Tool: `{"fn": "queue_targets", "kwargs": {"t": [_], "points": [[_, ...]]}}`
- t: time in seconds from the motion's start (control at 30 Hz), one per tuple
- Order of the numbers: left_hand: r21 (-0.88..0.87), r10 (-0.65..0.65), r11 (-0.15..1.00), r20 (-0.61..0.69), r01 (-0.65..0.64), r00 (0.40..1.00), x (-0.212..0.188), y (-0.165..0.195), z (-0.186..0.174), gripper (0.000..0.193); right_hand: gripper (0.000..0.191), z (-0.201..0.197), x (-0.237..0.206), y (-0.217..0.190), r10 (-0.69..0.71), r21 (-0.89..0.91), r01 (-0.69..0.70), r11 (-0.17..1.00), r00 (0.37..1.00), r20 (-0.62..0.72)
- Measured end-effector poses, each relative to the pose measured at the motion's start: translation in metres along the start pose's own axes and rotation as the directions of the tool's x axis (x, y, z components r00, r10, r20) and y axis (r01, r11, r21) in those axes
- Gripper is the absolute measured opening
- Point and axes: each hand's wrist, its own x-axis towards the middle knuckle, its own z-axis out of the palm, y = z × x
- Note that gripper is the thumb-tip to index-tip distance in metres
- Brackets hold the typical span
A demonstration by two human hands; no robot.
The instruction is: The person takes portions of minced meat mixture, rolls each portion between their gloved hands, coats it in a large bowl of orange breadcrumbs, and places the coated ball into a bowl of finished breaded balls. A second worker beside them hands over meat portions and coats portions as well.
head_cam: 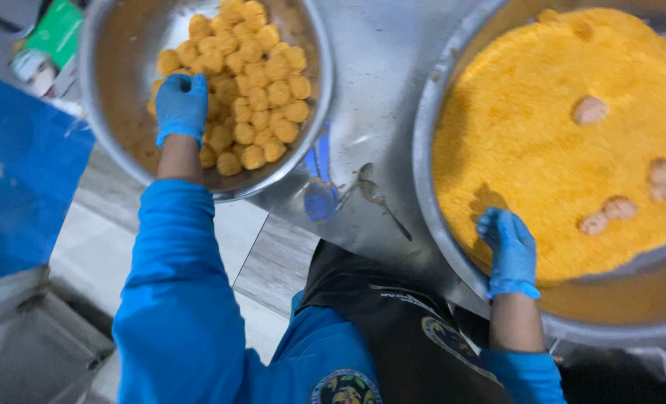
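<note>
The work surface is a stainless-steel table [381, 82], reflective, with smears and light glare across its middle. Below its edge, the floor [269, 258] is laid in pale grey wood-grain tiles with dark joints. A blue plastic sheet [19, 176] covers the left side. A grey bin [37, 352] stands at lower left.

Crumb-coated nuggets [254, 82] — heaped in steel bowl [116, 67]
</note>
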Motion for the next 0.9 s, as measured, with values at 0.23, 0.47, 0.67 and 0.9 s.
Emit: {"fn": "queue_targets", "kwargs": {"t": [0.23,0.47,0.67,0.9], "points": [[-0.52,0.428,0.823,0.304,-0.227,0.851,-0.147,0.198,0.035,0.021,0.045,-0.026,-0.002,-0.011,0.092,0.013,-0.092,0.996,0.959,-0.269],[-0.554,0.784,0.606,0.54,-0.571,0.308,-0.303,0.302,0.139,0.05,0.06,-0.074,0.044,-0.027,0.178,-0.08,-0.507,0.858,0.439,-0.88],[-0.36,0.54,0.636,0.84,-0.682,0.06,-0.376,0.335,0.238,0.065,0.056,-0.063,0.037,-0.029,0.394,0.328,-0.225,0.918,0.621,-0.677],[-0.713,0.757,0.625,0.653,-0.317,0.025,-0.4,0.339,0.239,0.047,0.054,-0.115,0.051,-0.056,0.337,0.704,0.345,0.621,0.693,-0.637]]}}
